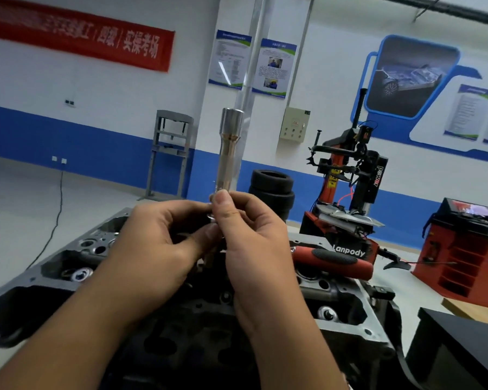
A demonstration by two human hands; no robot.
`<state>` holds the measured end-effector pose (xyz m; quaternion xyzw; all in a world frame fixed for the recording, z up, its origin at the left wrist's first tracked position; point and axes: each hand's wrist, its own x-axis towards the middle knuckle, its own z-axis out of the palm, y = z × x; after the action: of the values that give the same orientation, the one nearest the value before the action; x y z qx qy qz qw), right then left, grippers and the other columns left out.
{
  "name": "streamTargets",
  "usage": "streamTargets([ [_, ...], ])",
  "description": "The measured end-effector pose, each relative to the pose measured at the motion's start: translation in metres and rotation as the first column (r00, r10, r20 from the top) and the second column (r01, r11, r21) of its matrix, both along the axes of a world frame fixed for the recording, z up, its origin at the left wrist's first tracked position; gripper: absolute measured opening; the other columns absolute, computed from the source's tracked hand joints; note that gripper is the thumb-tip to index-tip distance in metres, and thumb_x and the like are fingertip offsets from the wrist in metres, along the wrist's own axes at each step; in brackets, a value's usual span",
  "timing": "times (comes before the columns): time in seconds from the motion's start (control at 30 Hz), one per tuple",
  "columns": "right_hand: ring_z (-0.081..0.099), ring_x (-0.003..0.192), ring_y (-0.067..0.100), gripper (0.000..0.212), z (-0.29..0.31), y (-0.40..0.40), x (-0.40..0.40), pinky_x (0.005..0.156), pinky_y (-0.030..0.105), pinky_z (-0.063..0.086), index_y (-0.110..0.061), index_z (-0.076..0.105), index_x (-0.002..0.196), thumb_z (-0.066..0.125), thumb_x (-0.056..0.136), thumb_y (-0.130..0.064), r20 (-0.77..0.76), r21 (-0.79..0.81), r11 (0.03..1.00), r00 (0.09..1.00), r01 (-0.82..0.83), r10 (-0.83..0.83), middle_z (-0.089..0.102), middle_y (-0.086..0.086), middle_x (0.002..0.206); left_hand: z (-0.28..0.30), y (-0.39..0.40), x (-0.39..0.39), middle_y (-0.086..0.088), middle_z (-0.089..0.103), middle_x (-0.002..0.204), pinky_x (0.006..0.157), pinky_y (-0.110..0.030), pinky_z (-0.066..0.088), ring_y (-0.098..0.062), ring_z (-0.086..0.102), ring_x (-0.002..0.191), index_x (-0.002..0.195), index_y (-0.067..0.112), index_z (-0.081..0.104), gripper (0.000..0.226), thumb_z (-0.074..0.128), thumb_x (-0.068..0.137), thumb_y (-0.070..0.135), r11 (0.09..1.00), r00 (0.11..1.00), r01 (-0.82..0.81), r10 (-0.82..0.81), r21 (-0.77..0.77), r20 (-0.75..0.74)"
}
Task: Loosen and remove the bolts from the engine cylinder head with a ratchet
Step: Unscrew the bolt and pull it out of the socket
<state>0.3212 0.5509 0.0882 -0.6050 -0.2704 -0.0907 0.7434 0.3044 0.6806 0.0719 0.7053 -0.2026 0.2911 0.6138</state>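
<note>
red banner (pixel 76 38) hung on wall | two posters (pixel 251 64) fixed to pillar | grey press frame (pixel 169 153) stood by wall | tyres (pixel 271 190) stacked beside red tyre changer (pixel 350 187) | red cabinet (pixel 462 254) placed at right

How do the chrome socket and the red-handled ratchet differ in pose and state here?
The socket stands upright, raised above the cylinder head; the ratchet lies flat on it. The socket is pinched by the left hand and right hand; the ratchet lies untouched. Both are tools for the bolts.

Socket (pixel 228 153) above cylinder head (pixel 347 302), ratchet handle (pixel 333 261) on it, right
</note>
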Motion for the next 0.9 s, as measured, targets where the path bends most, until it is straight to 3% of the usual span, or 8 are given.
streamTargets([
  [0.13, 0.072, 0.078, 0.018, 0.015, -0.001, -0.001, 0.001, 0.077, 0.039, 0.062, -0.016, 0.07, 0.089, 0.08, 0.088, -0.028, -0.007, 0.028, 0.999, 1.0, 0.024, -0.023, 0.076, 0.006, 0.087, 0.0, 0.0, -0.001, 0.01, 0.081, 0.096, 0.076, -0.025, 0.063, -0.01, 0.078, 0.091, 0.1, 0.04, 0.079, 0.028, 0.074, 0.073, 0.042, 1.0, 1.0, -0.014, 0.014, 0.001, 0.026],
  [0.23, 0.073, 0.081, 0.017, 0.013, 0.001, -0.001, 0.002, 0.074, 0.032, 0.063, -0.015, 0.072, 0.092, 0.077, 0.092, -0.027, -0.019, 0.009, 1.0, 1.0, -0.001, 0.001, 0.075, 0.004, 0.09, 0.0, 0.005, -0.002, 0.002, 0.081, 0.1, 0.08, -0.039, 0.064, -0.021, 0.078, 0.093, 0.106, 0.037, 0.079, 0.026, 0.072, 0.081, 0.039, 0.997, 0.996, 0.075, -0.074, 0.017, -0.052],
  [0.33, 0.069, 0.077, 0.017, 0.014, 0.004, 0.0, 0.001, 0.07, 0.038, 0.063, -0.017, 0.072, 0.09, 0.067, 0.1, -0.025, -0.015, -0.034, 0.999, 1.0, 0.022, -0.023, 0.073, 0.003, 0.084, 0.003, 0.008, -0.003, -0.01, 0.076, 0.089, 0.054, -0.029, 0.055, -0.022, 0.065, 0.063, 0.109, 0.036, 0.079, 0.024, 0.061, 0.093, 0.031, 0.978, 0.969, 0.209, -0.206, 0.009, -0.14],
  [0.4, 0.066, 0.074, 0.019, 0.021, 0.006, 0.002, -0.001, 0.072, 0.047, 0.062, -0.017, 0.073, 0.09, 0.06, 0.105, -0.024, -0.006, -0.054, 0.995, 0.997, 0.082, -0.082, 0.07, 0.002, 0.079, 0.005, 0.008, -0.004, -0.006, 0.072, 0.08, 0.05, -0.023, 0.05, -0.015, 0.06, 0.056, 0.106, 0.033, 0.079, 0.024, 0.059, 0.1, 0.02, 0.984, 0.97, 0.178, -0.18, -0.025, -0.163],
  [0.5, 0.07, 0.08, 0.031, 0.026, 0.008, 0.006, -0.006, 0.08, 0.059, 0.061, -0.011, 0.074, 0.092, 0.061, 0.104, -0.03, -0.028, -0.015, 0.995, 0.995, 0.099, -0.099, 0.073, 0.012, 0.086, 0.005, 0.008, -0.007, 0.003, 0.078, 0.085, 0.053, -0.019, 0.052, -0.006, 0.07, 0.064, 0.104, 0.025, 0.077, 0.017, 0.066, 0.097, 0.013, 0.996, 0.983, 0.089, -0.09, -0.013, -0.158],
  [0.67, 0.075, 0.091, 0.036, 0.018, 0.01, 0.016, -0.009, 0.085, 0.058, 0.061, -0.01, 0.069, 0.085, 0.077, 0.093, -0.024, 0.036, 0.045, 0.984, 0.984, 0.174, -0.176, 0.075, 0.021, 0.094, 0.005, 0.009, -0.01, -0.001, 0.081, 0.097, 0.068, -0.024, 0.06, -0.017, 0.078, 0.088, 0.104, 0.019, 0.078, 0.026, 0.078, 0.079, 0.03, 0.996, 0.991, 0.081, -0.085, -0.035, -0.105],
  [0.8, 0.072, 0.087, 0.031, 0.025, 0.006, 0.017, -0.008, 0.089, 0.057, 0.06, 0.001, 0.07, 0.092, 0.07, 0.098, -0.023, 0.038, 0.07, 0.993, 0.995, 0.093, -0.096, 0.072, 0.026, 0.097, 0.004, 0.009, -0.009, 0.0, 0.069, 0.075, 0.05, -0.026, 0.048, -0.017, 0.056, 0.057, 0.104, 0.023, 0.077, 0.017, 0.062, 0.097, 0.029, 0.966, 0.954, 0.26, -0.258, -0.005, -0.152],
  [0.9, 0.073, 0.089, 0.027, 0.017, 0.003, 0.017, -0.007, 0.089, 0.048, 0.061, -0.003, 0.072, 0.096, 0.071, 0.097, -0.02, 0.0, 0.087, 0.996, 0.999, 0.037, -0.037, 0.074, 0.021, 0.096, 0.005, 0.007, -0.007, 0.003, 0.066, 0.07, 0.047, -0.025, 0.044, -0.015, 0.053, 0.052, 0.1, 0.025, 0.076, 0.021, 0.058, 0.104, 0.015, 0.979, 0.97, 0.204, -0.201, 0.007, -0.136],
])
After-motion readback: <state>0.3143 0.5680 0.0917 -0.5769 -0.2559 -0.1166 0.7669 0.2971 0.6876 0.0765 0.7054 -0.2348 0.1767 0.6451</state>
